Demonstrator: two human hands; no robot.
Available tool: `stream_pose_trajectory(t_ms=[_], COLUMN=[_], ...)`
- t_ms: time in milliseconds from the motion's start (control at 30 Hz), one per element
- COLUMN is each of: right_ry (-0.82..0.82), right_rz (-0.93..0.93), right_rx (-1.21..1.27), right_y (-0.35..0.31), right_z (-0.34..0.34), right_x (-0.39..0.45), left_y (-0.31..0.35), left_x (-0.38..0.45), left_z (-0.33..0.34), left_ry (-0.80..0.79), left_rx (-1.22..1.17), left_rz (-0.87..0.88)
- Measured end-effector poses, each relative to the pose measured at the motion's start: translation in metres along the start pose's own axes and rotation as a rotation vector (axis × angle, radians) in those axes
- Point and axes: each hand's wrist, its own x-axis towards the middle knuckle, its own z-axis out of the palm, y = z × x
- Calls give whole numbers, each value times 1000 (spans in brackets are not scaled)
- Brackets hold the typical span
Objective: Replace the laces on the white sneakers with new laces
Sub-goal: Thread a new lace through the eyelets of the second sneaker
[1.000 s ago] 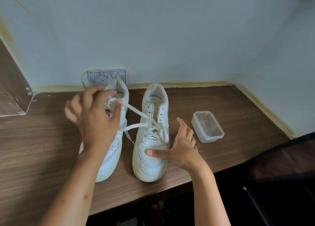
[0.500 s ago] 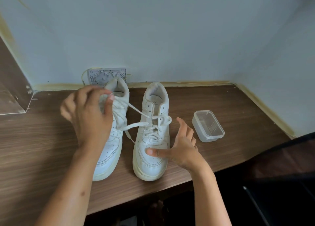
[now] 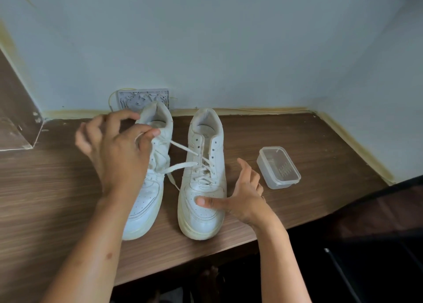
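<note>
Now left grip pinching lace above left sneaker; right grip released.

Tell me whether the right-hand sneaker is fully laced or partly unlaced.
Partly unlaced. The right sneaker has bare upper eyelets; its lace crosses only the lower rows and runs out to the left hand, which pinches it.

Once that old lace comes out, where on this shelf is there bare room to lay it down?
Bare wood lies left of the left sneaker, toward the corner panel, and behind the plastic box up to the wall. It is crowded between the two sneakers, where the lace crosses, and between the right sneaker and the box, where the right hand sits.
</note>
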Motion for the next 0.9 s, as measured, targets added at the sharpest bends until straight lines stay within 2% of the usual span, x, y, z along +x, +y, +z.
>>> stream_pose_trajectory(t_ms=[167, 267, 367, 500, 533, 600, 700, 800, 900], right_ry=[0, 6, 59, 222, 239, 195, -51, -310, -418], right_rz=[28, 35, -31, -188, -225, -275, -338, -407, -490], right_rx=[13, 25, 47, 183, 225, 333, 490, 507, 565], right_y=[1, 1, -2, -4, -4, -3, -3, -8, -15], right_z=[0, -1, -2, -6, -9, -14, -21, -19, -13], right_x=[-1, -2, -5, -8, -8, -8, -14, -20, -26], left_y=[5, 5, 11, 20, 23, 28, 38, 48, 53], left_x=[6, 7, 3, 0, 0, -1, -1, -1, -1], left_z=[-5, -13, -21, -23, -22, -20, -21, -25, -24], left_ry=[-139, -363, -692, -938, -936, -832, -598, -409, -300], left_rx=[-102, -53, 2, -175, -235, -304, -322, -319, -332], left_rz=[179, 305, 296, 332, 348, 390, 441, 470, 477])
